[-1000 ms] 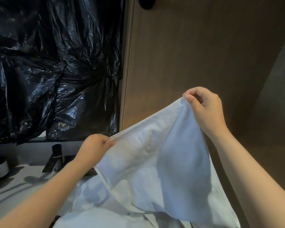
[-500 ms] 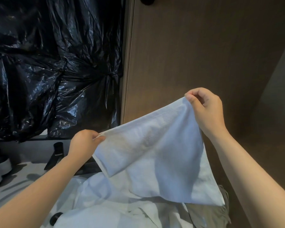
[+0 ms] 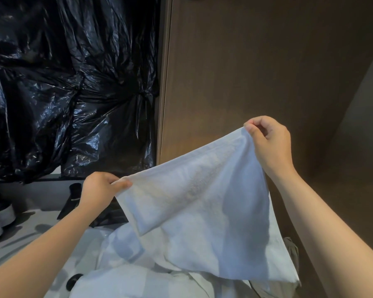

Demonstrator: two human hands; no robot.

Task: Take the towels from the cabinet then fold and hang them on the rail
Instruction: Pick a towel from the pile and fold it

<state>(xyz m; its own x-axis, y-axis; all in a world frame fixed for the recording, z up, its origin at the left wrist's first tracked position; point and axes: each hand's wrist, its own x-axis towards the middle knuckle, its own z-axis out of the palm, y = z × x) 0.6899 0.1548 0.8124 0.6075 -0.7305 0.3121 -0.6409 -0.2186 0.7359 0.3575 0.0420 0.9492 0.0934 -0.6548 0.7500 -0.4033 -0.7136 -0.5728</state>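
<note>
Crinkled black plastic sheeting point(image 3: 52, 93) covers the wall from 9 to 11 o'clock, and a brown wooden panel point(image 3: 256, 72) fills the view from 12 to 3 o'clock. A pale grey counter point(image 3: 30, 231) lies at 8 o'clock.

In the head view, a white towel point(image 3: 202, 201) is held up in the air in front of the wooden panel, spread from the centre toward 5 o'clock. The left hand point(image 3: 99, 190), at 8 o'clock, has its fingers curled and pinches the towel's lower left corner. The right hand point(image 3: 269, 143), at 3 o'clock and higher, pinches the upper right corner between thumb and forefinger. The top edge runs taut and slanted between the two hands, and the rest hangs down to a corner at 5 o'clock.

Below it, at 6 o'clock, lies a heap of white cloth point(image 3: 127, 276). A dark tap-like object point(image 3: 73, 201) stands on the counter just behind the left hand, and white round containers point(image 3: 0, 220) sit at 8 o'clock by the frame edge.
</note>
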